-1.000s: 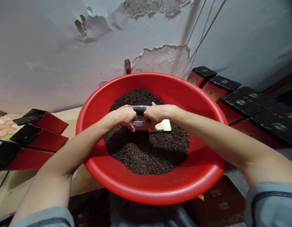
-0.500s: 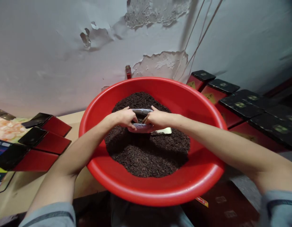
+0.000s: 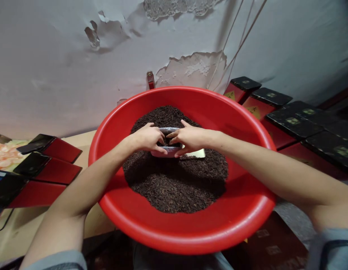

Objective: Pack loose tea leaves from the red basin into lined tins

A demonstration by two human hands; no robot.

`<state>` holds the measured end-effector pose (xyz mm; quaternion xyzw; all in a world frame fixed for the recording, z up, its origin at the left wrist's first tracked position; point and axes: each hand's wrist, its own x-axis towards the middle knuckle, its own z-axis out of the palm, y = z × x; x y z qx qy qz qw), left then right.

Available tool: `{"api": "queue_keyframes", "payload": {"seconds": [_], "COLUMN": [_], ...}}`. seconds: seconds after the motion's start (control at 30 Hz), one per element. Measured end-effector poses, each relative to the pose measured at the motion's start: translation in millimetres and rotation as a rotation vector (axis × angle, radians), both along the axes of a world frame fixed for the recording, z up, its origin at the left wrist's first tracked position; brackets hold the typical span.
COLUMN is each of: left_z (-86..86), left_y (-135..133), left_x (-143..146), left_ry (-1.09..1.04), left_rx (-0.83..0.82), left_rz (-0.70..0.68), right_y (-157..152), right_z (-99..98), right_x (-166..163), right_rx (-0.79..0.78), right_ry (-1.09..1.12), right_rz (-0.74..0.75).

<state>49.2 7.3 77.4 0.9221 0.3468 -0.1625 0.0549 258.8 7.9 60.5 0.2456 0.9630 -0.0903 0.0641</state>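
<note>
On my feed, at the right of the frame, I can pick out what looks like the character 大 on the yellow diamond label (image 3: 253,111) of one red tin (image 3: 262,108); a second yellow label (image 3: 230,95), up and left of it, is too small for me to read. Squarish gold emblems (image 3: 292,120) mark the black lids (image 3: 286,129), their strokes unclear. Pale marks (image 3: 273,250) on the dark red box (image 3: 286,237) at lower right are illegible.

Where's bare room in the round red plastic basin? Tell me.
Free: bare wall between dark loose leaves and the basin rim, near and back-right. Crowded: centre, left hand and right hand at the silver-rimmed container.
</note>
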Motion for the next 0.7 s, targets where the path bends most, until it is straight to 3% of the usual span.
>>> {"api": "queue_keyframes", "payload": {"seconds": [0.33, 0.7], "left_z": [16.3, 1.8], "left_y": [-16, -12], "left_x": [10, 12], "left_ry": [0.090, 0.149], "left_rx": [-0.084, -0.023], "left_rz": [0.072, 0.100], "right_y": [-5, -11], "right_z": [12.0, 11.5], "right_x": [-4, -9], "right_rx": [0.009, -0.054], "right_ry": [-0.080, -0.223], "right_rz": [-0.014, -0.088]}}
